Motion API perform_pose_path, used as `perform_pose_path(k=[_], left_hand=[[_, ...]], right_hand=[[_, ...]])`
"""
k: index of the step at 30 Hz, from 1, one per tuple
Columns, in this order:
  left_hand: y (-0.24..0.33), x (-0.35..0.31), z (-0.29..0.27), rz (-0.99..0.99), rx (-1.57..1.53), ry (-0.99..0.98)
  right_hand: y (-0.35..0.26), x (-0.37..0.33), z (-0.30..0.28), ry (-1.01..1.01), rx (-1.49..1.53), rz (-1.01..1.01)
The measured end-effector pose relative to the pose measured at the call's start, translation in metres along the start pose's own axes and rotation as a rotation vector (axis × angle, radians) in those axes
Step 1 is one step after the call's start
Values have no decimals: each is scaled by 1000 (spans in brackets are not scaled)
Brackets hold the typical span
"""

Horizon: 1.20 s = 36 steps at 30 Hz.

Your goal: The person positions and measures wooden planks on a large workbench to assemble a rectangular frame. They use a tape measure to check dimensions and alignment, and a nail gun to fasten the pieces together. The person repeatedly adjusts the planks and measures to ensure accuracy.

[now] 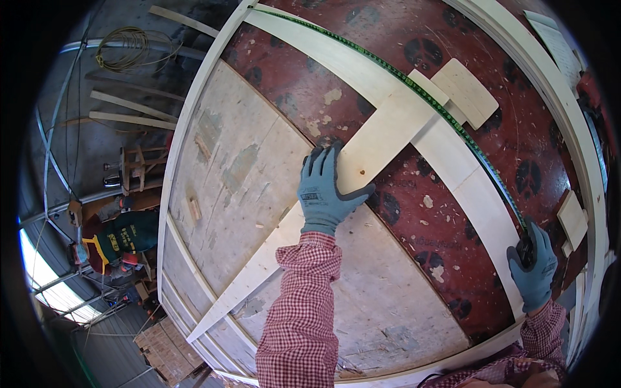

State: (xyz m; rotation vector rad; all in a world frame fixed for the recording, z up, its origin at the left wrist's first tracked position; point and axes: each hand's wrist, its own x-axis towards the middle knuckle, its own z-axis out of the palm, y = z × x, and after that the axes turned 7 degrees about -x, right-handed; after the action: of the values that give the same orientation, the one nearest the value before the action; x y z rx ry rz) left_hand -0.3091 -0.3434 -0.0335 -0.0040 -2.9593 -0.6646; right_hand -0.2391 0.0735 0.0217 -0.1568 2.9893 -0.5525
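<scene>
We work across a broad dark red panel (414, 184) and a scuffed pale plywood sheet (388, 297), hands well apart.
A long pale wooden strip (466, 184) runs from upper left to lower right, crossed at frame centre by our tapering pale diagonal board (385, 132); our left hand (319, 191) (in a blue-grey glove) lies on it, fingers extended, while our gloved right hand (533, 268), lower right, grips the black-cased tape measure (527, 251), its narrow green blade (475, 152) arcing to the upper left.

tape (429, 97): scale | left glove (321, 194): lettering | red board (414, 216): lettering | green garment (136, 237): yellow print
</scene>
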Motion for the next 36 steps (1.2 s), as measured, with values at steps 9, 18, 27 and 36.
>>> perform_pose_path(k=[9,18,27,36], left_hand=[[0,-1,1,6,-11,13],[-2,0,2,-30,10,-25],[-8,-5,-5,-28,-49,58],[-11,-5,1,37,-170,171]], right_hand=[[0,0,-1,-21,39,33],[4,4,-1,-26,268,78],[1,-16,-40,-413,848,282],[-87,6,29,-731,957,251]])
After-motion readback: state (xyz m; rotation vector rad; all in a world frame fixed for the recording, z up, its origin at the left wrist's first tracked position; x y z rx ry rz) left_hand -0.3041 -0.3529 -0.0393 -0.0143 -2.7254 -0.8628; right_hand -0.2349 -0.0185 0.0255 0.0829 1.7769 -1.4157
